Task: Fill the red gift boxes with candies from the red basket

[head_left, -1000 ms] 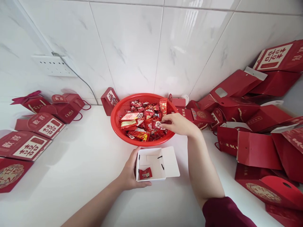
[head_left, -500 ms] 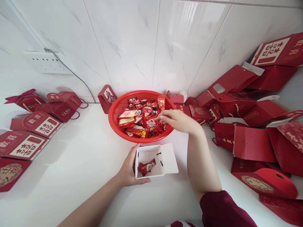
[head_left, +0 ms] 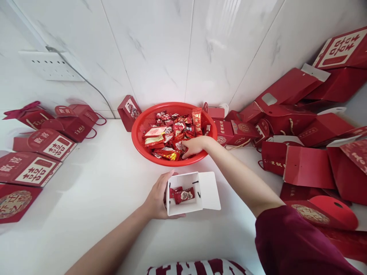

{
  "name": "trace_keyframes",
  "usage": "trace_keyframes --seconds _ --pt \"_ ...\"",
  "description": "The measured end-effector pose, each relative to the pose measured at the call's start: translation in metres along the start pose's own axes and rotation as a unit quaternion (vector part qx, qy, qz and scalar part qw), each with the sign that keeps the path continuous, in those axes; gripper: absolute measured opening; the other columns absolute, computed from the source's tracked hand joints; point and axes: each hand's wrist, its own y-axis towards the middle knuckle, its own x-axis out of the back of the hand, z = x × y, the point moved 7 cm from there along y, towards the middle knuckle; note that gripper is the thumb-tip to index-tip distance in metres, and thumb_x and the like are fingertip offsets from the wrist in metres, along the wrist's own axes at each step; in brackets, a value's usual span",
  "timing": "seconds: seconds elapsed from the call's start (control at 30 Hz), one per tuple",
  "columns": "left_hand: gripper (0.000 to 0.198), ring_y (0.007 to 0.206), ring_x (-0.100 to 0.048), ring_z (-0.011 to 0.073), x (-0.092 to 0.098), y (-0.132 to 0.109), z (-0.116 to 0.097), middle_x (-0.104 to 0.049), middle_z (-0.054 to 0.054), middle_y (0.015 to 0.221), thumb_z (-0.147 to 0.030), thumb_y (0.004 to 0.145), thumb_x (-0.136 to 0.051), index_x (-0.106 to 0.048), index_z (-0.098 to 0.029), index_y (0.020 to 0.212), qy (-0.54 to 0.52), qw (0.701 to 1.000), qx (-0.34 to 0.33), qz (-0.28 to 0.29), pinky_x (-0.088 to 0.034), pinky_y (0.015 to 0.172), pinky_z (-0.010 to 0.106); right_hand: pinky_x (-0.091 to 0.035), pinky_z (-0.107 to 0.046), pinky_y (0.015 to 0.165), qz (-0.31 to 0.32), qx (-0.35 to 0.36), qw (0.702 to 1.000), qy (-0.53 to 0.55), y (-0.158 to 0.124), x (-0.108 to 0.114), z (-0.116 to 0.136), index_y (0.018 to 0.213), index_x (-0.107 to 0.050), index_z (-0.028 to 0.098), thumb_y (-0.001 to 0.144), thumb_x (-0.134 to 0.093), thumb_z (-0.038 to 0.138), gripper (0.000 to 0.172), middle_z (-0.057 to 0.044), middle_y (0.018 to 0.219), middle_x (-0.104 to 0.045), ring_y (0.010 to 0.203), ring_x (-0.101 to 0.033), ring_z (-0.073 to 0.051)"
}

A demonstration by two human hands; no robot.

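My left hand (head_left: 157, 198) grips the left wall of a small open box (head_left: 200, 198) with a white inside, standing on the white counter. Red wrapped candies (head_left: 183, 194) lie in the box. My right hand (head_left: 195, 146) reaches into a round red basket (head_left: 137, 130) full of red wrapped candies (head_left: 169, 135), fingers curled down among the wrappers at the basket's near right side. What the fingers hold is hidden.
Closed red gift boxes (head_left: 43, 145) lie in rows at the left. A heap of flat and folded red boxes (head_left: 304, 133) fills the right corner. A wall socket (head_left: 51, 65) with a cable sits on the tiled wall at upper left.
More candy lies in the box than a second ago. My right hand has dipped lower into the basket, toward its near edge. The left hand has stayed on the box.
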Motion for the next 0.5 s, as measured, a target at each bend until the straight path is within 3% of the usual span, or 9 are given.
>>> trace_keyframes --seconds 0.13,0.23,0.4,0.5 --pt "0.127 0.123 -0.051 0.0398 -0.0010 -0.0006 0.0027 -0.044 0.018 0.138 -0.057 0.058 -0.086 -0.011 -0.027 0.157 -0.009 1.000 0.012 0.008 -0.047 0.100 0.059 -0.049 -0.024 0.071 0.067 0.103 0.989 0.085 -0.0059 -0.0017 0.0061 0.103 -0.069 0.016 0.078 -0.071 0.017 0.025 -0.004 0.098 -0.073 0.078 -0.067 -0.016" --pt "0.127 0.122 -0.052 0.0396 -0.0004 -0.0005 0.0039 -0.044 0.019 0.137 -0.056 0.058 -0.086 -0.012 -0.026 0.157 -0.023 0.999 0.021 0.006 -0.047 0.100 0.058 -0.053 -0.023 0.072 0.073 0.162 0.970 0.168 -0.0098 -0.0022 0.0080 0.113 -0.062 0.016 0.089 -0.059 0.020 0.024 -0.004 0.105 -0.071 0.081 -0.068 -0.013" --pt "0.127 0.124 -0.051 0.0394 -0.0008 -0.0011 0.0064 -0.043 0.018 0.138 -0.055 0.058 -0.087 -0.012 -0.027 0.157 -0.038 0.999 0.039 0.007 -0.047 0.101 0.058 -0.057 -0.026 0.071 0.075 0.210 0.873 0.435 -0.0082 -0.0038 0.0043 0.106 -0.060 0.017 0.081 -0.069 0.023 0.027 -0.002 0.089 -0.068 0.079 -0.069 -0.014" --pt "0.125 0.124 -0.051 0.0395 -0.0003 -0.0018 0.0077 -0.043 0.018 0.138 -0.056 0.059 -0.086 -0.014 -0.026 0.157 -0.041 0.998 0.045 0.002 -0.046 0.102 0.057 -0.058 -0.025 0.072 0.051 0.218 0.846 0.484 -0.0078 -0.0006 0.0019 0.107 -0.060 0.018 0.077 -0.072 0.016 0.032 -0.002 0.090 -0.068 0.081 -0.069 -0.014"
